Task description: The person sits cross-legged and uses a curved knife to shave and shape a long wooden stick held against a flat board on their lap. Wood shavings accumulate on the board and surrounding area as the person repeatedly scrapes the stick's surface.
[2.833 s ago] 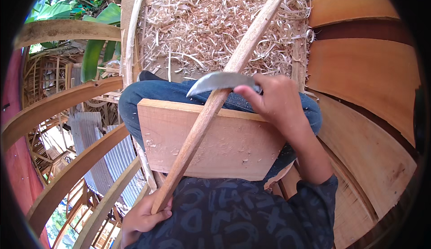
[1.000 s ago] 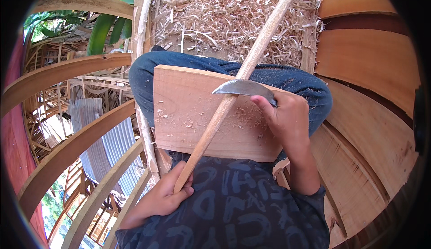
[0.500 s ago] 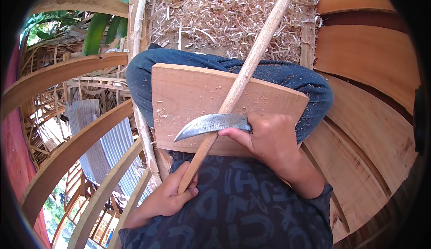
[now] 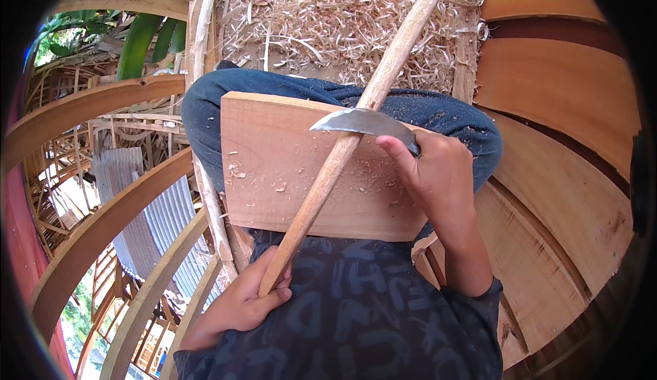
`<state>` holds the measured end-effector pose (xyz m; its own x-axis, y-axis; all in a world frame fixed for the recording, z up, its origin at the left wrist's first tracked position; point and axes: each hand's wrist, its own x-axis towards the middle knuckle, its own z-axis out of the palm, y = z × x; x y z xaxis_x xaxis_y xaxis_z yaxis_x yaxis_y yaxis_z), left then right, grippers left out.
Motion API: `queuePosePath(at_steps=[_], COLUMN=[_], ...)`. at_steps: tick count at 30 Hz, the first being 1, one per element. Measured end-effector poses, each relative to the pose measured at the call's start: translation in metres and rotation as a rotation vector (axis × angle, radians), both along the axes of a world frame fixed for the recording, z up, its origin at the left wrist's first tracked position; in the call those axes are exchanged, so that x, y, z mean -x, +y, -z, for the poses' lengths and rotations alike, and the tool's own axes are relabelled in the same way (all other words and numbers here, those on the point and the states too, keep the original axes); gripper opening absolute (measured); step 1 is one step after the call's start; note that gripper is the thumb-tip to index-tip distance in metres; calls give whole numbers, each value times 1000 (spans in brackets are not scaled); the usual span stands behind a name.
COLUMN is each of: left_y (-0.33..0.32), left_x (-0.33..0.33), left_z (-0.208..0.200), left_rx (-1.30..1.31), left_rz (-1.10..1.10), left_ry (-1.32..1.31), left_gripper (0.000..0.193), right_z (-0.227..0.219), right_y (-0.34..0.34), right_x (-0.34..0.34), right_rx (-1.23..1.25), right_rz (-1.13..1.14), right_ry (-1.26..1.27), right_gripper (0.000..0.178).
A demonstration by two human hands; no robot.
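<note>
A long pale wooden stick (image 4: 327,174) slants across a flat wooden board (image 4: 274,147) that rests on my crossed legs. My left hand (image 4: 256,296) is wrapped round the stick's near end, close to my shirt. With my right hand (image 4: 441,171) I grip a curved knife (image 4: 363,121); its handle is hidden in my fist. The blade lies across the stick near the board's far edge, its tip pointing left. My right thumb is stretched along the near side of the blade, toward the stick. Small shavings are scattered on the board.
Curly wood shavings (image 4: 328,17) cover the floor ahead, under the stick's far part. Curved wooden ribs (image 4: 102,226) with open gaps stand on my left, and corrugated metal sheets (image 4: 171,209) lie beyond them. Wide planks (image 4: 547,243) form a wall on my right.
My right hand and the knife have moved away from me along the stick, from the board's near part to its far edge. My left hand still holds the near end.
</note>
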<state>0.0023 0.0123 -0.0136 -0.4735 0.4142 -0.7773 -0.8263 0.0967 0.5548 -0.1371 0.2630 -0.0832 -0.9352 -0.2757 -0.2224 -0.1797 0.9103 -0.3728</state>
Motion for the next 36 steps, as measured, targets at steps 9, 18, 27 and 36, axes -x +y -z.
queuePosePath(at_steps=[9,18,27,36], left_y=[3,-1,-2,-4], left_x=[0,-1,3,0], left_z=[2,4,4,3], left_rx=[-34,-63,-60,-85], left_rz=[-11,-4,2,-39], left_ry=[-20,-8,-33,-88], left_gripper=[23,25,27,31], right_z=[4,5,3,3], right_y=[1,-2,7,5], right_x=[2,6,19,22], right_rx=[13,21,-49,3], right_rz=[54,-15,0,-7], right_ry=[33,61,1,-11], right_gripper=[70,69,68,66])
